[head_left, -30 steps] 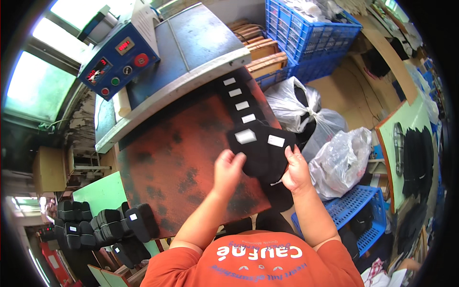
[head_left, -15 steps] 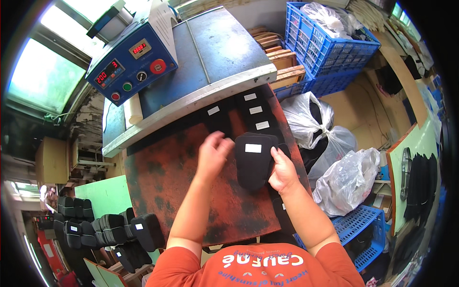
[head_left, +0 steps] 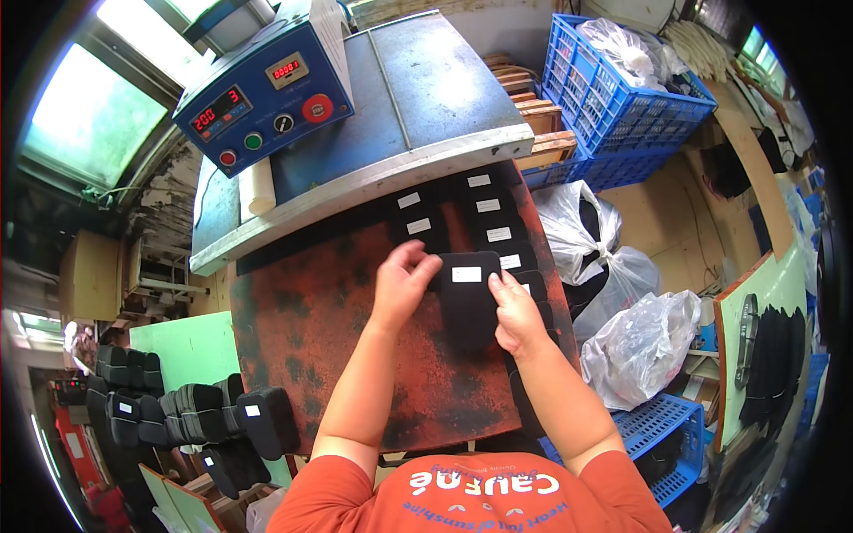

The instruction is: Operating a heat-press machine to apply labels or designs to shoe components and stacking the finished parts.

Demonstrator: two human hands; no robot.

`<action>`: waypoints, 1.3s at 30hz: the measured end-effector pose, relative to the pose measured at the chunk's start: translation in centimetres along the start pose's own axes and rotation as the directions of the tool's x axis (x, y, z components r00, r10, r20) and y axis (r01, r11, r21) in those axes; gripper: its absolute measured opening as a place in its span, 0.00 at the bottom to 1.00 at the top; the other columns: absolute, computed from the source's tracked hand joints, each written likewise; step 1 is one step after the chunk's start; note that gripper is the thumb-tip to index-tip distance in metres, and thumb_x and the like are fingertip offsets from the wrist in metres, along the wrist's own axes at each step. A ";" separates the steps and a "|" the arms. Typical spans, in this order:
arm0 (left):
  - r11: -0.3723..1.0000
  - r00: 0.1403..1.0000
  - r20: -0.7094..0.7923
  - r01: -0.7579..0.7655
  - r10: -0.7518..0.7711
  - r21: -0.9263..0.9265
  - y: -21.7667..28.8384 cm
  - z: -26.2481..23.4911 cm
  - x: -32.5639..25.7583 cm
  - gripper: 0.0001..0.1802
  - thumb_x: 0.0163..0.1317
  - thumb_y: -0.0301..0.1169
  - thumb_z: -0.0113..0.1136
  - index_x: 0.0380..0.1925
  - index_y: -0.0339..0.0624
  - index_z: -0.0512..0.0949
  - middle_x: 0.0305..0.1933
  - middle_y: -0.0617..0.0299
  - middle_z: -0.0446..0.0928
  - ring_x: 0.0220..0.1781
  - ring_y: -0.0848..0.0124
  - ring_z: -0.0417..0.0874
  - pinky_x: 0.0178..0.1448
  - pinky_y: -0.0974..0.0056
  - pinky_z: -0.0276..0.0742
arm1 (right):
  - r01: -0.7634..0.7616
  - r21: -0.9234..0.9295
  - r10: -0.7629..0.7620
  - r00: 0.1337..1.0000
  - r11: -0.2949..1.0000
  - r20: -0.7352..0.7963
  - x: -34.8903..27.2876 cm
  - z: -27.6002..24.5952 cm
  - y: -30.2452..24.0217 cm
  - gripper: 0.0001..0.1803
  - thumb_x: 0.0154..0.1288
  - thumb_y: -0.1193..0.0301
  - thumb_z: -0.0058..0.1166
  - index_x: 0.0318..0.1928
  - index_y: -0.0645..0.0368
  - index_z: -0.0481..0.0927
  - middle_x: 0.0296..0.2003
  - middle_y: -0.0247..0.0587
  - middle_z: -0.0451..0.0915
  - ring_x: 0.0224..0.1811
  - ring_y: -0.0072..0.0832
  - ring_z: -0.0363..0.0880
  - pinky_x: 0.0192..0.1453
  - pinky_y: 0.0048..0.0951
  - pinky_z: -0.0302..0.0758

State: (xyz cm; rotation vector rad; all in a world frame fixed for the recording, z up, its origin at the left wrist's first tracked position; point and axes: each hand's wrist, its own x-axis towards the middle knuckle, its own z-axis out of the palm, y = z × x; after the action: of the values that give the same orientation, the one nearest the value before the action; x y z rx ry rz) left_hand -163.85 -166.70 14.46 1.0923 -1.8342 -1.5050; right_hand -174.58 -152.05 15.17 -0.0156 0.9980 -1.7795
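**Black pad pressed flat on the rusty plate**

Rust-orange metal made up the work plate [head_left: 338, 355] in front of me, blotched with dark patches. Far to the left, beyond the plate, sat the blue control box [head_left: 262, 84] with its red displays and coloured buttons, mounted on the grey-blue press bed [head_left: 426, 98]. At the near left, off the plate, a stack of black pads [head_left: 178, 413] stood on edge.

My left hand [head_left: 402, 286] lay open, fingers spread and bent, with the fingertips touching the far left edge of the black pad [head_left: 468, 298]. That pad lay flat on the right half of the plate, a small white label near its far end. My right hand [head_left: 515, 311] rested open against the pad's right edge, fingers on its surface, gripping nothing.

Farther off, more labelled black pads [head_left: 489, 213] lay in rows toward the press. To the right, clear plastic bags [head_left: 640, 346] slumped beside a blue crate [head_left: 622, 98].
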 end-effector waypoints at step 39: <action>0.958 0.774 -0.632 0.155 0.034 0.242 -3.6 -24.1 -26.5 0.30 0.45 0.25 0.69 0.49 0.34 0.66 0.48 0.54 0.71 0.51 0.61 0.73 0.55 0.60 0.69 | -0.287 -0.261 0.385 0.749 0.922 0.539 -12.3 18.7 24.1 0.36 0.67 0.65 0.47 0.67 0.60 0.43 0.64 0.46 0.54 0.68 0.31 0.49 0.71 0.33 0.45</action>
State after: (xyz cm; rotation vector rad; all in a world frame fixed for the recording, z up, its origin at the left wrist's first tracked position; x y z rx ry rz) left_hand -129.31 -157.71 19.35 1.5740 -1.5446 -0.7490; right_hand -142.02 -156.41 17.50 -0.4374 0.6340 -1.2298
